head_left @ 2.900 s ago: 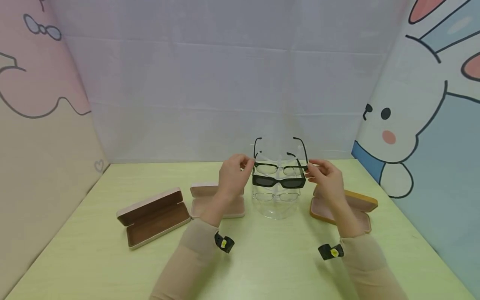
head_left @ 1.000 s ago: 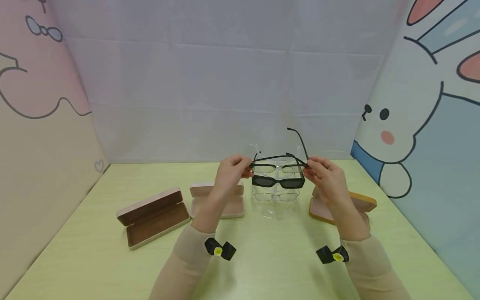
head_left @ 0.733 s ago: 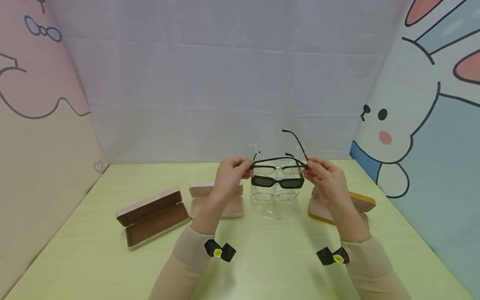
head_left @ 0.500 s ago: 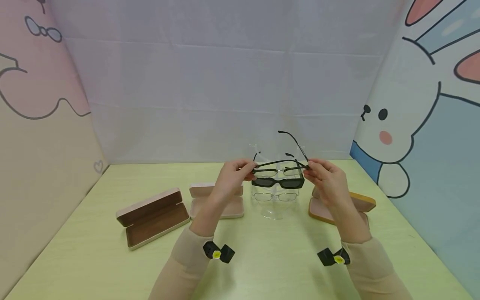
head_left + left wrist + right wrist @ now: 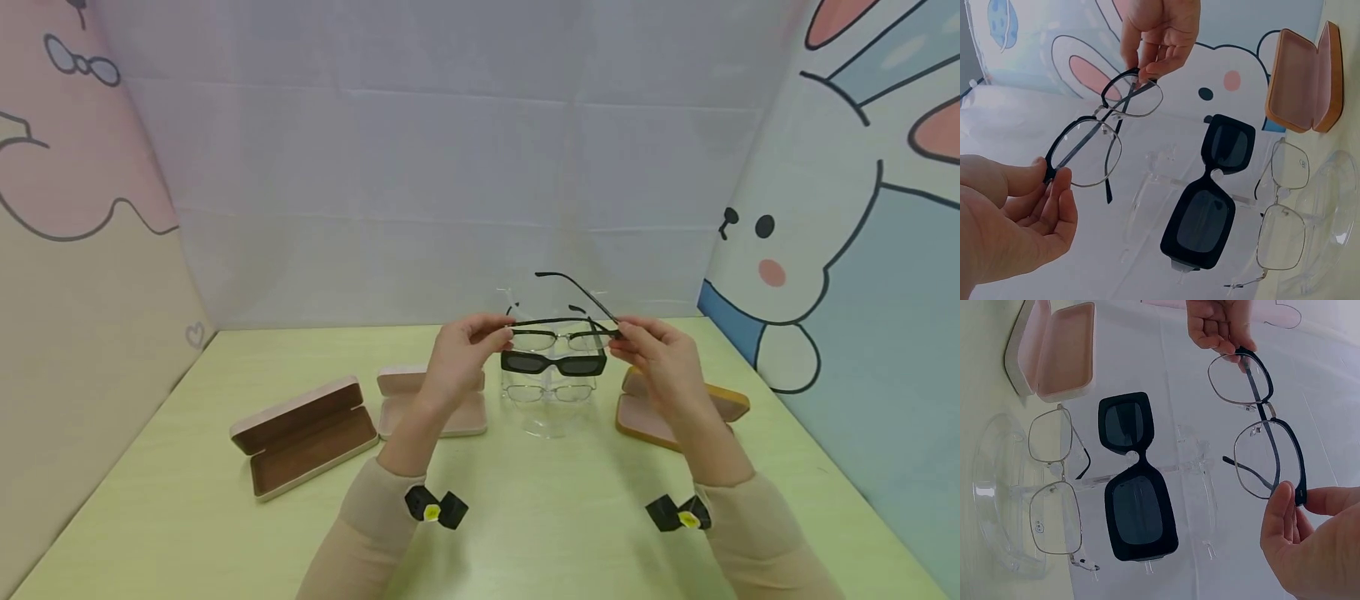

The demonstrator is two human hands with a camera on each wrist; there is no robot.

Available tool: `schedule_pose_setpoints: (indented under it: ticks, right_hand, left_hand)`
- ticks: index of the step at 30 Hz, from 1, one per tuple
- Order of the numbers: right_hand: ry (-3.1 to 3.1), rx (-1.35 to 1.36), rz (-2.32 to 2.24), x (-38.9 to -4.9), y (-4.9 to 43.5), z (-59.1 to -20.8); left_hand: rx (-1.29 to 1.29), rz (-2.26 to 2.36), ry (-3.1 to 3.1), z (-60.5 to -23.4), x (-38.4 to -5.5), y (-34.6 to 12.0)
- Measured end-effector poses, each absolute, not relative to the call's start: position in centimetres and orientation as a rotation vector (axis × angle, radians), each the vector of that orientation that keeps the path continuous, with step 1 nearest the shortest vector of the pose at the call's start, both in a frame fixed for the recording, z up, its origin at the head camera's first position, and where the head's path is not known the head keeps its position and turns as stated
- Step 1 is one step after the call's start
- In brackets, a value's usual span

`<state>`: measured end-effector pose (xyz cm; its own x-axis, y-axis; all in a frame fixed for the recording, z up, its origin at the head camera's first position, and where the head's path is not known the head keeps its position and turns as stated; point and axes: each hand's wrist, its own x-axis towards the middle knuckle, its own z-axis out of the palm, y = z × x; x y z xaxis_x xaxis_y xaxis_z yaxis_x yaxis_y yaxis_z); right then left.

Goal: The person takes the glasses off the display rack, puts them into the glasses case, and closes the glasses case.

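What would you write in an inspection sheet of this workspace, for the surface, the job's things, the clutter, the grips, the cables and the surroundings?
Surface: pale yellow-green table.
Job's things: held glasses, black upper rims, apart from the clear stand; sunglasses and thin glasses, on the stand; brown-lined case, pink case and orange case, all open.
Clutter: nothing seen.
Grips: left grip pinches one end of the held glasses, right grip the other.
Cables: nothing seen.
Surroundings: white backdrop; cartoon-printed side walls.
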<state>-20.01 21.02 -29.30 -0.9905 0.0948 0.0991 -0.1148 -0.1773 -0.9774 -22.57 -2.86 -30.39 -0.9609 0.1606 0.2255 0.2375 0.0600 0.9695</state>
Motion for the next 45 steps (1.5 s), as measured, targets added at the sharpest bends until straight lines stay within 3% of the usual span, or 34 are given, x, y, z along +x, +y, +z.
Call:
schedule_pose_setpoints:
  ticks: [15,30,45]
  right_hand:
    - [-2.553,0.064,1.590,-19.7,22.0,-28.3]
    - [-2.637,0.183,1.392,-19.4,22.7,-28.2]
    - [-2.670,0.139,1.363,-18.0,25.9,-29.6]
  left_hand:
    - [-0.346,-2.107,-2.144,-30.2,-22.9,-2.5]
    - [-0.380,-1.964,-2.216,-30.5,-23.0,-2.3]
    - [-0.475,-2.180,-2.205,-31.8,-22.2,0.4]
